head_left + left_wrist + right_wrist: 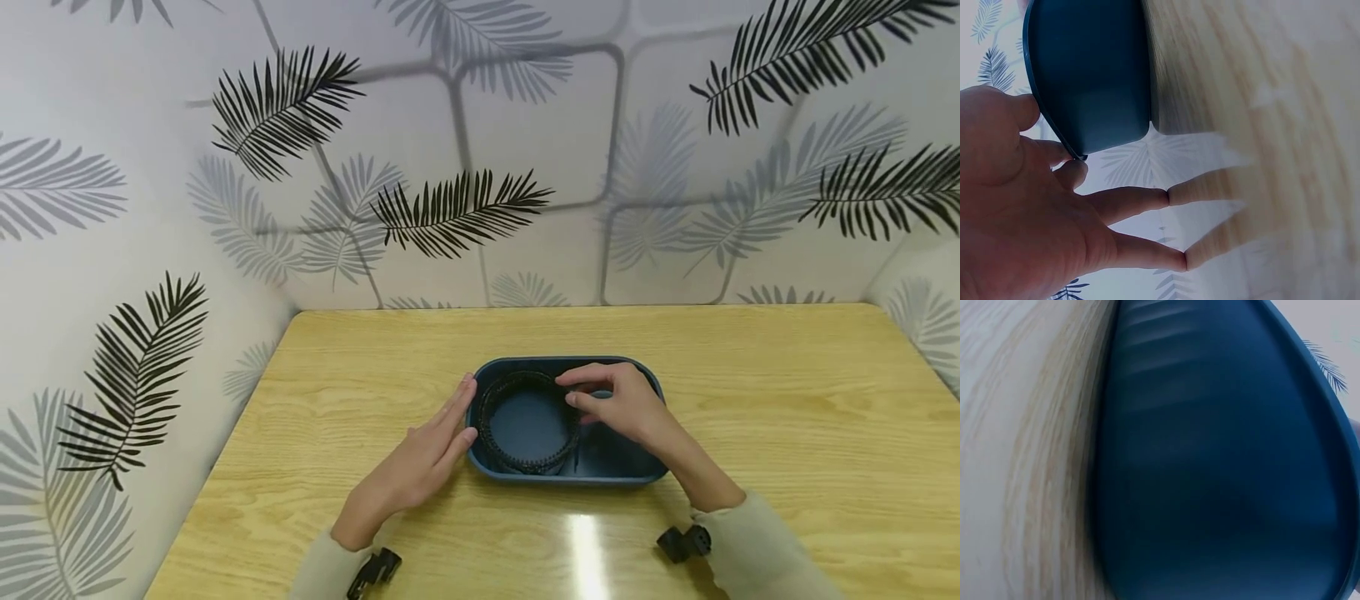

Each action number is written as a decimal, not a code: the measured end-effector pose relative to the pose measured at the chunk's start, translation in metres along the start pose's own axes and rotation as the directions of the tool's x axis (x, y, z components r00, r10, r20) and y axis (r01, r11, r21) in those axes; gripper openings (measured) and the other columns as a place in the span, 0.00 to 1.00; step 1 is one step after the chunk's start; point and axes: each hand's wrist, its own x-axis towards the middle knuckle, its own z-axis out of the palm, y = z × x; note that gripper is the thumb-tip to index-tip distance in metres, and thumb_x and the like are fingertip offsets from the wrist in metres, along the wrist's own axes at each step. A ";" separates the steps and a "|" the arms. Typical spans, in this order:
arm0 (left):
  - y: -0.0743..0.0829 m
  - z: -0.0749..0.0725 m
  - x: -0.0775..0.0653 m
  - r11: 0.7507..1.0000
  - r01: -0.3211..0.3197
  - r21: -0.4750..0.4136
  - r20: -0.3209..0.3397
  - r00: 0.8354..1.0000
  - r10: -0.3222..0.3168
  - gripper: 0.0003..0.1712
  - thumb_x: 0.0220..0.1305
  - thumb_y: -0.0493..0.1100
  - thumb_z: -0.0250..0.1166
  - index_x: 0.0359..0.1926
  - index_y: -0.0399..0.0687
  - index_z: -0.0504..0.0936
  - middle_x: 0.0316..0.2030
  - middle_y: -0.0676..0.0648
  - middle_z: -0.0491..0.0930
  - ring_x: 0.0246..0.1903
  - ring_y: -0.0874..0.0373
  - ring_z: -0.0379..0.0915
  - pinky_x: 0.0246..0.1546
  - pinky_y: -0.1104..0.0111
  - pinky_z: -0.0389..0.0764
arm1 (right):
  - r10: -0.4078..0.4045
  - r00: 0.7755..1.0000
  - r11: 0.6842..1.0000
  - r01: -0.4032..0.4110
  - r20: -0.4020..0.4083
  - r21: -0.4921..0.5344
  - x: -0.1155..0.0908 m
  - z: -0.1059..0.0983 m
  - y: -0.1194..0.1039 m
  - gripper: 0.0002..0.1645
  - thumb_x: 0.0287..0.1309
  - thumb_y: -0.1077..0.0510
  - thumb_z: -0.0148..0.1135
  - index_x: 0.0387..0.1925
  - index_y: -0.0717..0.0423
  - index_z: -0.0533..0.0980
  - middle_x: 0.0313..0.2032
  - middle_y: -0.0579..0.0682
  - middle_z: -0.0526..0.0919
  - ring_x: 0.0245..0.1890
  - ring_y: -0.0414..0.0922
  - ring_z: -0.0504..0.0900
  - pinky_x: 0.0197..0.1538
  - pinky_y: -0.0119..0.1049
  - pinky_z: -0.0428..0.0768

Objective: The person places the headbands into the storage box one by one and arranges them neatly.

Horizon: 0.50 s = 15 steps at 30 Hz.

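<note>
A dark blue oblong tub [566, 481] with rounded ends sits on the wooden table. Inside its left half lies a black ring-shaped coil [491, 446] with a ridged, stitched-looking surface. My left hand [420, 458] rests against the tub's left end, fingers straight. Seen from the left wrist, thumb and nearer fingers of the left hand [1029, 200] meet the rim, while two fingertips touch the tabletop. Over the tub, my right hand [622, 404] pinches the coil's upper right side between thumb and forefinger. The right wrist view is filled by the tub's outer wall [1222, 456].
The yellow wood-grain table [360, 358] extends around the tub. Behind it stands a pale wall [525, 142] with a leaf pattern. Small black devices [684, 543] are strapped at both wrists, over light sleeves [765, 546].
</note>
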 end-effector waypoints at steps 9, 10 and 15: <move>-0.001 0.001 0.003 1.000 -0.002 0.009 -0.001 1.000 0.002 0.37 0.84 0.59 0.38 0.84 0.58 0.36 0.82 0.54 0.34 0.79 0.56 0.40 0.60 0.22 0.52 | -0.051 0.998 0.997 0.049 -0.033 -0.058 0.001 0.004 0.004 0.16 0.63 0.68 0.69 0.52 0.66 0.84 0.52 0.63 0.84 0.32 0.57 0.88 0.35 0.36 0.86; -0.001 0.001 0.003 1.000 -0.002 0.009 0.001 1.000 0.002 0.37 0.84 0.58 0.38 0.84 0.57 0.36 0.82 0.54 0.34 0.79 0.55 0.40 0.60 0.22 0.52 | -0.055 0.998 0.997 0.053 -0.031 -0.055 0.001 0.004 0.004 0.16 0.63 0.68 0.69 0.52 0.66 0.84 0.52 0.63 0.84 0.32 0.57 0.88 0.35 0.36 0.86; -0.001 0.000 0.001 1.000 0.009 0.000 0.013 1.000 -0.009 0.38 0.84 0.60 0.37 0.83 0.59 0.34 0.82 0.54 0.33 0.78 0.58 0.37 0.61 0.23 0.51 | -0.051 0.998 0.998 0.050 -0.025 -0.023 0.001 0.005 0.004 0.16 0.63 0.68 0.69 0.52 0.66 0.84 0.52 0.63 0.84 0.38 0.59 0.88 0.35 0.37 0.86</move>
